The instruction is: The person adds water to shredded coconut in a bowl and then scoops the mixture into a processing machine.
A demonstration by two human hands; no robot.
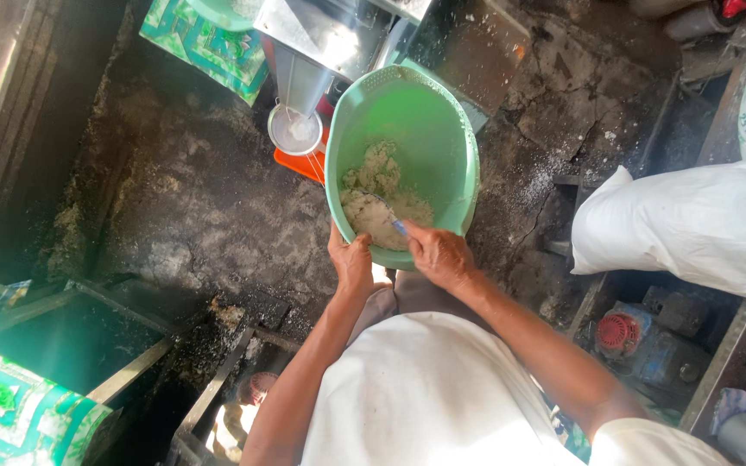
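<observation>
From the camera on my head I look down at a pale green plastic colander [407,121] that I hold in front of my body, its oval long axis running away from me, the far rim tipped up toward a metal machine chute [304,69] and the near rim low by my wrists. My left hand [351,263] is closed on the near rim of the colander, thumb over the edge, bearing it from below. My right hand [438,252] is closed around the handle of a spoon [390,220], whose shaft slants up and to the left from my fingers, its bowl sunk into the damp white grated mass [377,203] that is heaped in the lower near half of the colander. Just beyond the colander's left rim, under the chute, sits a small round metal bowl [295,131] with some white stuff in it, resting on something orange [300,164]. Below all this lies a dark, cracked concrete floor [209,216], dusted with pale crumbs and white specks. To my right a full white sack [692,224] lies on its side, with a small engine with a red part [641,341] near it. A green patterned cloth [10,406] shows at lower left.
</observation>
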